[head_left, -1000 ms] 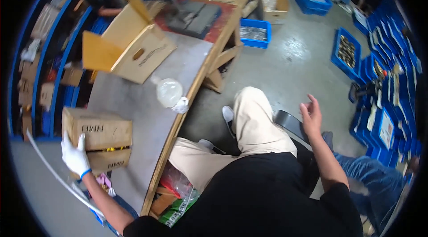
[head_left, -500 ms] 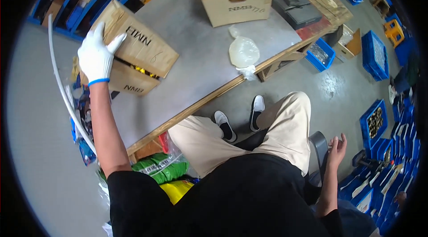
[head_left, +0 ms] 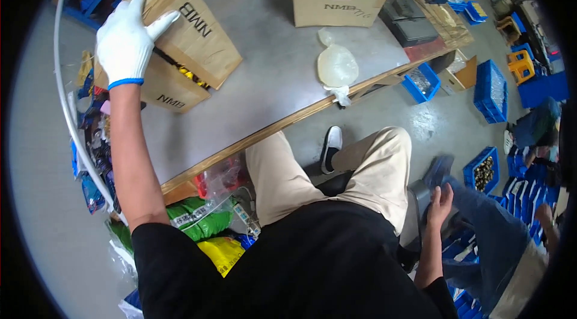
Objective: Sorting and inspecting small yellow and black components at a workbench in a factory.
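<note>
My left hand [head_left: 125, 42], in a white knit glove with a blue cuff, rests against the upper left edge of a brown cardboard box [head_left: 201, 36]. Its thumb is spread away from the stretched fingers; some fingers are hidden. Between the box's upper panel and its lower side [head_left: 171, 94] runs a dark gap, where black and yellow items [head_left: 192, 75] show. My right hand [head_left: 440, 203] is bare, holds nothing, and hangs beside a grey chair [head_left: 416, 214] with its fingers apart and slightly bent. A tied clear bag [head_left: 337, 65] with pale contents lies near the table's edge.
On the grey table [head_left: 264, 48] stands another open cardboard box [head_left: 334, 2], left of a black machine base [head_left: 409, 21]. Blue crates [head_left: 491, 91] sit on the floor. Someone in jeans [head_left: 496, 223] is close behind on the right. Green sacks [head_left: 201, 214] lie under the table.
The view has shifted, so the table and boxes sit differently in it. My left hand stays on the box. A person in jeans has come into plain sight at right; one shoe is now hidden.
</note>
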Action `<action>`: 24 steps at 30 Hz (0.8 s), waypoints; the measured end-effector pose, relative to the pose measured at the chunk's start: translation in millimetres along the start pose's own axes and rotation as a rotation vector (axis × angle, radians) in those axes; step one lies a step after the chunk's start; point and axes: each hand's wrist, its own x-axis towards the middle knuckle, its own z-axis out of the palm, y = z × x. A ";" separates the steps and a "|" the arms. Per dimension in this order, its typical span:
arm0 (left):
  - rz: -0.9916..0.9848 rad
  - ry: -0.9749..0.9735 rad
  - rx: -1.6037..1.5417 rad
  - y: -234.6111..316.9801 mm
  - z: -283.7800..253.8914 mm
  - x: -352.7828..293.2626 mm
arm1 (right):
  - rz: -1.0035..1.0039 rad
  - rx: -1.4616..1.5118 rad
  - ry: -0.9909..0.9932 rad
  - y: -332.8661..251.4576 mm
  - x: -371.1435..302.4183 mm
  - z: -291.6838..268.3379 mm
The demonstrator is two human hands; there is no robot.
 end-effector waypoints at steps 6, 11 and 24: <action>0.000 0.004 -0.036 -7.5 3.1 -2.2 | -0.225 -0.128 -0.104 -108.8 3.0 74.6; 0.007 0.026 -0.046 -8.0 4.3 -4.3 | -0.493 -0.093 -0.343 -242.3 31.8 203.3; -0.018 -0.015 -0.072 -4.2 -7.6 -1.6 | -0.525 -0.784 -0.603 -362.1 93.2 418.7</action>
